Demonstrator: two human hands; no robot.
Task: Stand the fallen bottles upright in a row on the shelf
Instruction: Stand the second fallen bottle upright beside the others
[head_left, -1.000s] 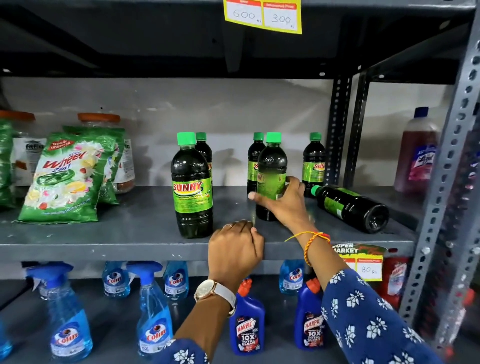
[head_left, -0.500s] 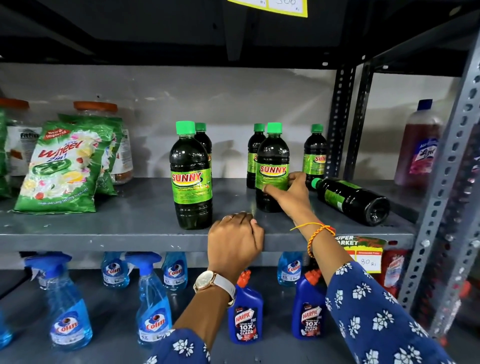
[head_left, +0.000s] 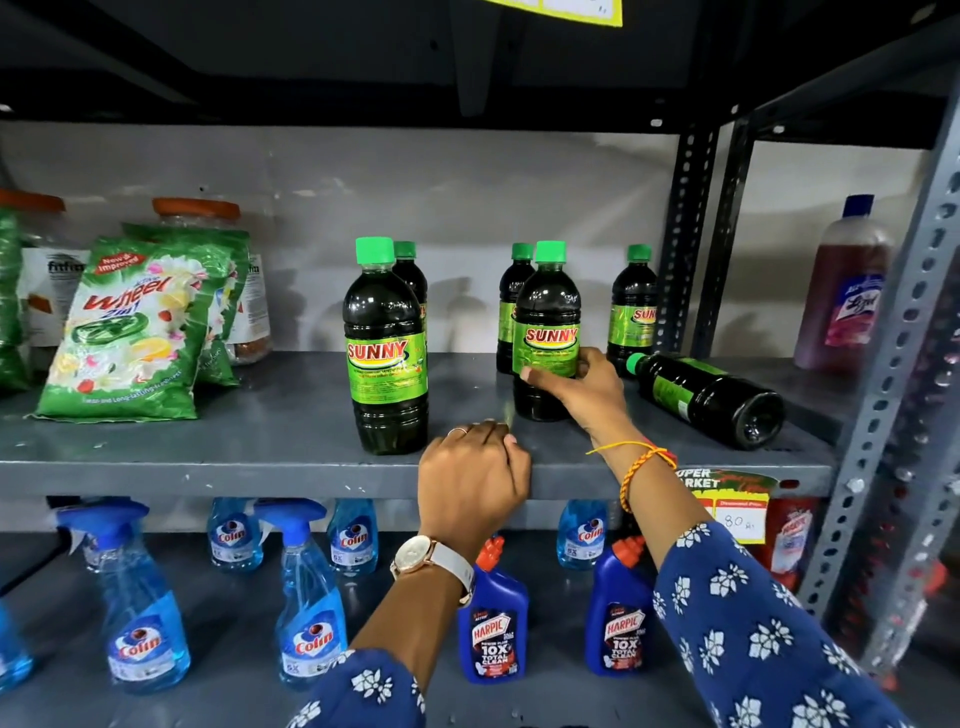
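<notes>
Open shelf between the detergent bag and front Sunny bottle; a fallen bottle blocks the right end.

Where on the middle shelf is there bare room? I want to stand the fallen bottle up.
The widest bare patch of the shelf lies between the detergent pouch and the front left bottle. A narrower gap separates that bottle from the one under the right hand. Around the fallen bottle it is crowded.

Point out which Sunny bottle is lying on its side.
The fallen bottle at the shelf's right end, cap pointing left, base toward the camera. The other five stand upright, including the one the right hand grips.
</notes>
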